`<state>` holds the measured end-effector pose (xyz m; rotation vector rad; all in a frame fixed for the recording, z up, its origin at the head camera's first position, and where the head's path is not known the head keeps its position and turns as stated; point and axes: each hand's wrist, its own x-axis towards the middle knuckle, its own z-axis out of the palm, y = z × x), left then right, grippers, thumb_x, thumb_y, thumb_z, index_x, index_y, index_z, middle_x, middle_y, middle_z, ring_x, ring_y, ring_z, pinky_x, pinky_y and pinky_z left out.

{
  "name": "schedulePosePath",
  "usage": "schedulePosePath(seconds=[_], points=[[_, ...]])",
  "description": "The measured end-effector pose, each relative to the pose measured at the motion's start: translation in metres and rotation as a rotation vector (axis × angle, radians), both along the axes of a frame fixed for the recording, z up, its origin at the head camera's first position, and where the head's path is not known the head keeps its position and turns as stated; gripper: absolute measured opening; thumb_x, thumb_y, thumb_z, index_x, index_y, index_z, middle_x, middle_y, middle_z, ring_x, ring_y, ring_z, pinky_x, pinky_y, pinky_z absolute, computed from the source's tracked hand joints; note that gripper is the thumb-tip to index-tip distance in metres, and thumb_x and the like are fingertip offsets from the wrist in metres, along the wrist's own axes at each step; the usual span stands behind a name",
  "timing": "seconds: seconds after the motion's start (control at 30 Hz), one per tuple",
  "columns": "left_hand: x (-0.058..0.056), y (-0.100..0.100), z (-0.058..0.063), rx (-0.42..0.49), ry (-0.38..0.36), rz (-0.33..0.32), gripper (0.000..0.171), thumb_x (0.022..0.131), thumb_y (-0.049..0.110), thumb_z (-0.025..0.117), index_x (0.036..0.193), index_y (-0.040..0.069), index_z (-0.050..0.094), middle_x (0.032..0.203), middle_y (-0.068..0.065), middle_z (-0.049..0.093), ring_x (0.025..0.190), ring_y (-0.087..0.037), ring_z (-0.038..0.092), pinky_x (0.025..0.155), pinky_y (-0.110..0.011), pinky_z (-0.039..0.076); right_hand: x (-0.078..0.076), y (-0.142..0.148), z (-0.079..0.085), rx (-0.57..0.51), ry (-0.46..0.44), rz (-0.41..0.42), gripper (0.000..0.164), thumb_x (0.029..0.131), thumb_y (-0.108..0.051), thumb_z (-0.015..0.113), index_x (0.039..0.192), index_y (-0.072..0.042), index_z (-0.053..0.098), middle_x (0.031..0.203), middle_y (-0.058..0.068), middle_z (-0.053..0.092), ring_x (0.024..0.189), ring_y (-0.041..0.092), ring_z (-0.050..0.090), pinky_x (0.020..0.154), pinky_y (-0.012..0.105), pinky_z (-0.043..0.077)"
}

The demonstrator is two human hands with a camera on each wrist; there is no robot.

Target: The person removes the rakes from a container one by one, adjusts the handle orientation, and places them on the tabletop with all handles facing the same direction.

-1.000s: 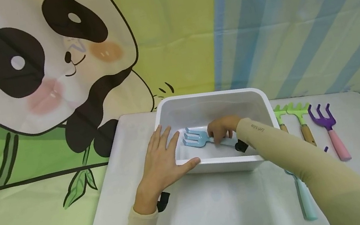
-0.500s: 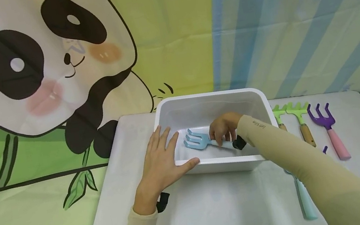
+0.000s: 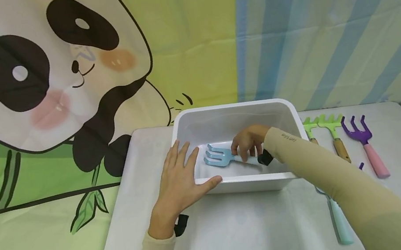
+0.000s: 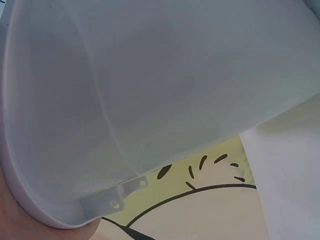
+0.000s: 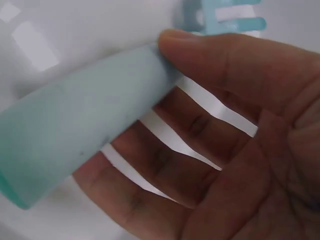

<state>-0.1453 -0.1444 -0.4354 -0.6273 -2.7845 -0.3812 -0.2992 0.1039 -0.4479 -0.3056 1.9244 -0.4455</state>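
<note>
In the head view, a light blue hand fork (image 3: 221, 157) lies low inside a white plastic bin (image 3: 243, 184), its tines pointing left. My right hand (image 3: 248, 141) reaches into the bin and grips the fork's handle. Up close in the right wrist view, the thumb presses the pale green handle (image 5: 90, 107) near its neck, with the fingers on its other side. Spread and nearly straight, my left hand (image 3: 178, 180) rests at the bin's left front corner, the thumb along the front rim. The left wrist view shows mostly the bin's wall (image 4: 160, 90).
Right of the bin lie two green rakes (image 3: 330, 122) with wooden handles, a purple fork (image 3: 360, 135) with a pink handle, and a tool with a pale green handle (image 3: 340, 221). My right forearm partly covers them. A printed panda curtain (image 3: 186, 47) stands behind the white table (image 3: 240, 234).
The right hand and the fork have shifted very slightly, the fork now a little more slanted. My left hand stays in place on the bin.
</note>
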Motion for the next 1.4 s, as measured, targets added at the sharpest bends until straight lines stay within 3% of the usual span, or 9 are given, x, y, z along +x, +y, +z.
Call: schedulePosePath(seconds=[0.2,0.43,0.83,1.13,1.4], points=[[0.000,-0.001,-0.001,0.004,0.008,-0.006,0.101,0.082,0.086,0.043,0.144,0.007,0.054,0.153,-0.019,0.041,0.149,-0.037,0.015,0.120,-0.052,0.013,-0.004,0.001,0.006,-0.007,0.016,0.041,0.051,0.092,-0.009,0.069,0.141,-0.012,0.052,0.121,0.009,0.051,0.098,0.028,0.057,0.080,0.040,0.054],[0.000,-0.001,-0.001,0.005,0.018,-0.012,0.100,0.082,0.086,0.044,0.142,0.007,0.056,0.152,-0.019,0.041,0.149,-0.038,0.016,0.120,-0.049,0.010,-0.002,0.000,0.013,-0.033,-0.016,0.025,0.050,0.093,-0.009,0.069,0.140,-0.014,0.053,0.123,0.011,0.049,0.096,0.029,0.057,0.071,0.034,0.054],[-0.001,-0.002,-0.001,0.003,0.024,-0.018,0.100,0.082,0.086,0.043,0.141,0.006,0.056,0.152,-0.020,0.041,0.149,-0.039,0.017,0.121,-0.049,0.010,0.006,0.007,0.034,-0.062,0.000,0.004,0.048,0.093,-0.010,0.068,0.139,-0.013,0.053,0.122,0.010,0.053,0.093,0.028,0.057,0.082,0.044,0.056],[0.001,-0.002,-0.002,0.010,0.007,-0.013,0.101,0.082,0.086,0.043,0.143,0.006,0.054,0.154,-0.020,0.039,0.149,-0.038,0.015,0.121,-0.046,0.008,0.010,0.021,0.055,-0.099,0.006,0.036,0.052,0.092,-0.011,0.068,0.141,-0.011,0.049,0.120,0.013,0.057,0.092,0.027,0.059,0.078,0.043,0.058],[0.000,-0.001,-0.002,0.017,0.020,-0.015,0.101,0.081,0.086,0.044,0.142,0.006,0.055,0.153,-0.021,0.039,0.149,-0.038,0.016,0.121,-0.047,0.008,0.015,0.034,0.074,-0.139,-0.010,0.032,0.051,0.094,-0.010,0.067,0.141,-0.008,0.047,0.127,0.015,0.053,0.094,0.028,0.063,0.077,0.043,0.058]])
